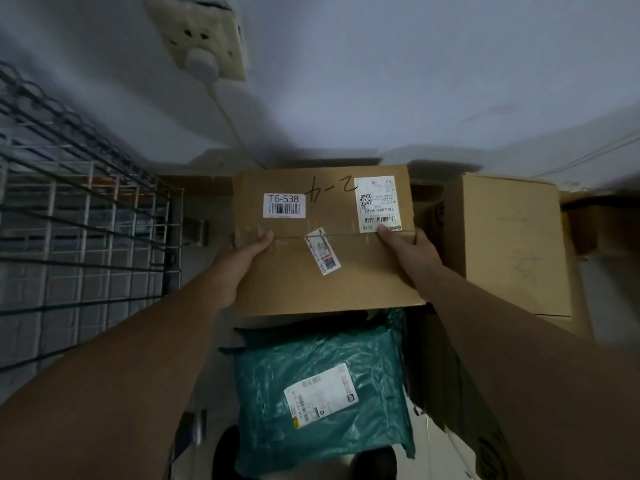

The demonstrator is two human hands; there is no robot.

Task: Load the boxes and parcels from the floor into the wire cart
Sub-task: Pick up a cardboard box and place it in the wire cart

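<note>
A flat brown cardboard box (332,278) with a "T6-538" label and handwritten "2-4" is held up in the middle of the view. My left hand (242,258) grips its left edge, thumb on top. My right hand (408,251) grips its right edge the same way. Below the box lies a teal plastic mailer parcel (311,382) with a white shipping label. The wire cart (90,230) stands at the left, its mesh walls beside my left arm. A larger cardboard box (512,244) stands to the right of the held one.
A white wall fills the upper view, with a socket (201,39) and a plugged-in cable (228,116) running down behind the held box. More cardboard (464,393) lies under my right arm. Dark round shapes sit at the bottom edge under the teal parcel.
</note>
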